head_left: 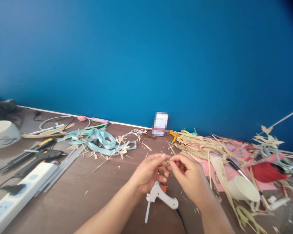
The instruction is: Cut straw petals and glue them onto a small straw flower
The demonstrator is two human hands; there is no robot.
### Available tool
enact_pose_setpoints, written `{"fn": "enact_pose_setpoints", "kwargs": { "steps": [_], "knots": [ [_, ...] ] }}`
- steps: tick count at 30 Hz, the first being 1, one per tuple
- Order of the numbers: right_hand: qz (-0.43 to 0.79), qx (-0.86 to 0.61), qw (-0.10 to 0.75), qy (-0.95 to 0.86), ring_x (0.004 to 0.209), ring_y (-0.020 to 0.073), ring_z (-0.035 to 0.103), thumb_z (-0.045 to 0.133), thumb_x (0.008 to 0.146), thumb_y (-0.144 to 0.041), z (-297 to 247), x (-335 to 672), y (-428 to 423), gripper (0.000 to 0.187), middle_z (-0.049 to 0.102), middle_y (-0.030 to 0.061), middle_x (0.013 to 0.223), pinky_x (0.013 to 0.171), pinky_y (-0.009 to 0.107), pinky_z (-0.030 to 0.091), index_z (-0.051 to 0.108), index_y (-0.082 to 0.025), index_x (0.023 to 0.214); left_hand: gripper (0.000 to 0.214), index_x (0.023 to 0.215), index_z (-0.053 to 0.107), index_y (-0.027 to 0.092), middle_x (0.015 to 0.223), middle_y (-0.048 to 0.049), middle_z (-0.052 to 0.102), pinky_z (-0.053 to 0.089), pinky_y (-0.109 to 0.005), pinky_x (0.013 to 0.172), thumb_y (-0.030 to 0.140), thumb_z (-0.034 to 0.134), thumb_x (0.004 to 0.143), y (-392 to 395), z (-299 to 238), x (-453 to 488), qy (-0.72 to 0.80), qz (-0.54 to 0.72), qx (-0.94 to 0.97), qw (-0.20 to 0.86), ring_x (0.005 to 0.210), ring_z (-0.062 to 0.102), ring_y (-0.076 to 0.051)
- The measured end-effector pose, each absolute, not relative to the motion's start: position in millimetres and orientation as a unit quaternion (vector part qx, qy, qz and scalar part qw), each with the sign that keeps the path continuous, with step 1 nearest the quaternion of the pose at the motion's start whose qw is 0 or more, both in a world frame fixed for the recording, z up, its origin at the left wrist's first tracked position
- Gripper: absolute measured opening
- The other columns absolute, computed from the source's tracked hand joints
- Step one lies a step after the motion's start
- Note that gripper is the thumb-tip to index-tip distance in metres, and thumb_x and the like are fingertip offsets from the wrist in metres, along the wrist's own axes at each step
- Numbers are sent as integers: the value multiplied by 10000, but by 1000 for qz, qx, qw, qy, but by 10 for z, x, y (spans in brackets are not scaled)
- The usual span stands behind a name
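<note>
My left hand (150, 172) and my right hand (189, 175) meet above the brown table (88, 188), fingertips pinched together on a tiny pale straw piece (168, 162). Both hands are closed in a pinch on it. Right below them lies a white glue gun (161, 196) with an orange trigger part, its black cord running toward me. A pile of dried straw strips (202, 143) spreads to the right of my hands, and a tangle of light blue ribbon (97, 139) lies to the left.
A white power strip (17, 195) with a black plug sits at the left edge, beside dark tools (31, 154) and a white bowl (2, 133). A white paper cup (243, 188), pink paper (215, 169) and a red piece (267, 172) lie right. A blue wall rises behind.
</note>
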State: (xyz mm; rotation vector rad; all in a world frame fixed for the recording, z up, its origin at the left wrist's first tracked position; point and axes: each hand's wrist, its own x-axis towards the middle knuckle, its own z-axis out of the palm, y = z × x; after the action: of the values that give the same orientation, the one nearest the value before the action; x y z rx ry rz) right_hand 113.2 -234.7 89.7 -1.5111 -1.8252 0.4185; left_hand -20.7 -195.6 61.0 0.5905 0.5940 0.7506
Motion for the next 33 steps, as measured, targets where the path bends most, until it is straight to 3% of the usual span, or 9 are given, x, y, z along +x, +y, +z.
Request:
{"fn": "enact_pose_setpoints", "kwargs": {
  "steps": [6, 11, 17, 20, 29, 33],
  "knots": [
    [141, -608, 342, -703, 563, 121, 487, 471, 774, -177, 894, 1148, -2353, 126, 526, -13, 620, 481, 205, 356, 556, -202, 684, 257, 772, 655, 100, 587, -3, 580, 420, -172, 439, 281, 712, 600, -1969, 618, -197, 319, 375, 346, 798, 440, 494, -47],
    [144, -623, 360, -680, 547, 121, 483, 472, 769, -204, 870, 1203, -2329, 108, 501, -15, 599, 476, 203, 366, 531, -194, 680, 223, 711, 651, 106, 574, -1, 583, 405, -181, 439, 288, 708, 597, -1964, 609, -202, 334, 391, 370, 774, 429, 496, -52],
    [158, -636, 371, -658, 536, 118, 486, 480, 758, -216, 844, 1247, -2314, 92, 495, -20, 584, 477, 203, 377, 529, -192, 684, 260, 796, 646, 98, 628, -28, 596, 417, -181, 435, 331, 628, 680, -1959, 627, -223, 308, 379, 348, 800, 475, 514, -69],
    [163, -638, 374, -653, 524, 117, 480, 480, 758, -220, 845, 1254, -2317, 93, 490, -22, 568, 469, 204, 378, 531, -191, 686, 241, 806, 640, 96, 620, -24, 598, 420, -184, 445, 276, 657, 646, -1958, 627, -227, 314, 374, 352, 799, 476, 522, -73],
    [162, -636, 394, -643, 509, 119, 479, 489, 754, -222, 875, 1268, -2311, 82, 484, -25, 551, 453, 211, 372, 522, -190, 686, 194, 637, 583, 106, 536, -12, 594, 396, -178, 427, 283, 661, 630, -1976, 649, -207, 350, 365, 382, 773, 407, 515, -65],
    [167, -636, 386, -647, 516, 120, 480, 481, 760, -224, 881, 1260, -2317, 88, 488, -24, 561, 463, 211, 377, 521, -194, 687, 207, 767, 605, 111, 590, -19, 609, 411, -180, 436, 266, 656, 638, -1976, 637, -225, 338, 362, 383, 780, 457, 544, -82]
  ]
}}
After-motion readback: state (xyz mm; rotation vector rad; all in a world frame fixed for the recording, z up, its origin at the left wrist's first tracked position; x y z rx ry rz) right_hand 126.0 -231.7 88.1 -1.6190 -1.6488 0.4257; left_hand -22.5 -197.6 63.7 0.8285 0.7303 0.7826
